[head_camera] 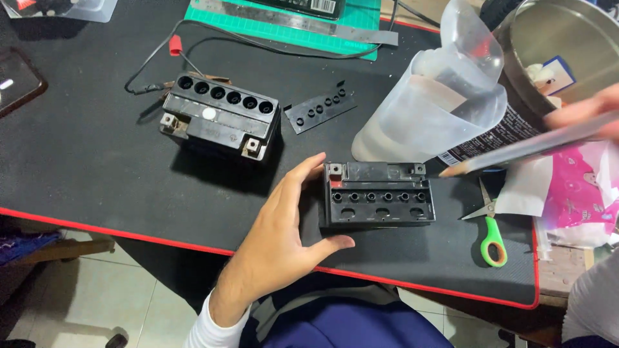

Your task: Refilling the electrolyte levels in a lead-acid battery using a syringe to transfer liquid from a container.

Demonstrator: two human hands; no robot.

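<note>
My left hand (284, 225) cups the left side of a small black battery (377, 196), thumb on its near edge and fingers behind its far corner. The battery lies on a black mat (97, 161), and its top shows a row of small round holes. At the right edge, my right hand (583, 109) is blurred and grips a long thin grey tool (516, 151). The tool's tan tip points down-left and stops just past the battery's far right corner.
A second black battery (219, 116) with open filler holes sits far left, a black cap strip (319, 109) beside it. A translucent jug (432, 109), metal tin (561, 45), green-handled scissors (491, 232), pink bag (580, 187), green cutting mat (284, 29), red-clipped wires (175, 45) and phone (16, 80) surround them.
</note>
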